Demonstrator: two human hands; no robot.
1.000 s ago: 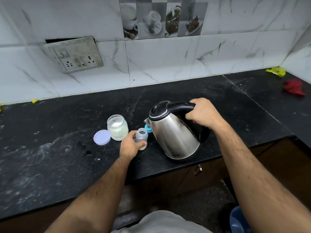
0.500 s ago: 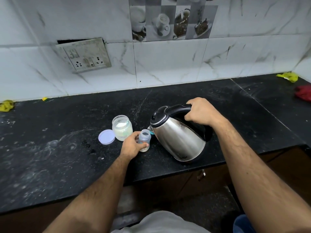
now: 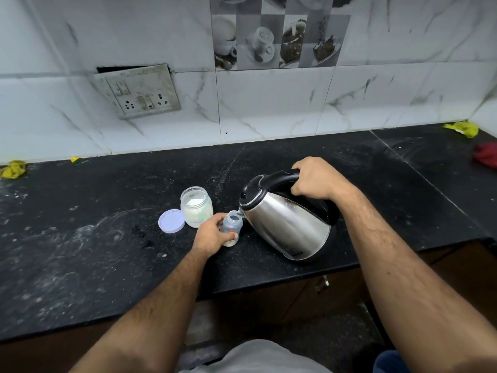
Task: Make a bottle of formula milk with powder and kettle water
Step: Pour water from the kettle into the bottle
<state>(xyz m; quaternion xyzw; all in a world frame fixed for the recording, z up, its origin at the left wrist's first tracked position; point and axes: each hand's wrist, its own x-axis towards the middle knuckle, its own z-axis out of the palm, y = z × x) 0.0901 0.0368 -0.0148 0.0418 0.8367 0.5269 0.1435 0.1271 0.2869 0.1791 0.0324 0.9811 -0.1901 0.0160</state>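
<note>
A small clear baby bottle [image 3: 233, 224] stands upright on the black counter [image 3: 80, 238], its mouth uncovered. My left hand [image 3: 212, 234] is wrapped around its left side. My right hand [image 3: 316, 179] grips the black handle of a steel kettle [image 3: 285, 222], which is lifted and tilted left so its spout sits just over the bottle's mouth. An uncapped jar of white powder [image 3: 196, 206] stands just behind and left of the bottle, and its lilac lid [image 3: 171, 221] lies flat beside it.
The counter's front edge runs just below the kettle, with a cabinet handle [image 3: 322, 284] under it. A socket plate [image 3: 137, 91] hangs on the tiled wall. Yellow scraps [image 3: 13, 169] lie far left, a yellow scrap [image 3: 461, 128] and red cloth [image 3: 485, 157] far right.
The kettle has been lifted and tipped further left, bringing its spout over the bottle's mouth. My left hand keeps hold of the bottle. The blue cap behind the bottle is now hidden.
</note>
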